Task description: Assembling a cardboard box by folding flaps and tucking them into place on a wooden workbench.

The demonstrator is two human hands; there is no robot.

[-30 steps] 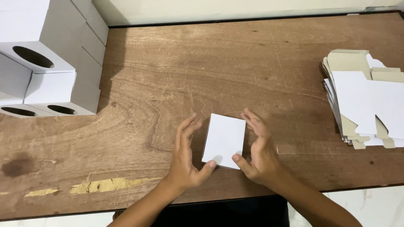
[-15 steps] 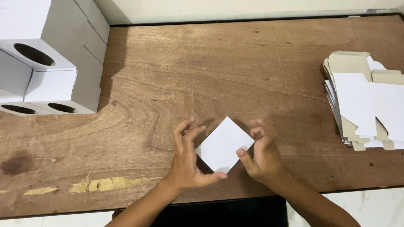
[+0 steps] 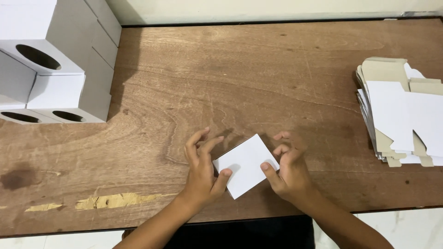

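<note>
Card held between both hands

Card [image 3: 246, 165], white and turned like a diamond, lies on the table [image 3: 258, 78] near its front edge. Left hand [image 3: 201, 173] and right hand [image 3: 288, 168] pinch its sides, thumbs on top. Right of the card lies a stack of flat cartons [image 3: 406, 115]; far left stand white boxes [image 3: 50, 64].

A brown wooden tabletop [image 3: 258, 74] with visible grain is spreading across the view, carrying a dark stain [image 3: 18, 177] and a yellowish scraped patch [image 3: 115, 200] near its front edge. At the far left, assembled white cardboard boxes with round holes [image 3: 50, 69] are sitting stacked together. At the right edge, a pile of flat, unfolded white and tan cardboard blanks [image 3: 401, 115] is lying on the wood. A pale wall [image 3: 277, 9] is running behind the table.
</note>
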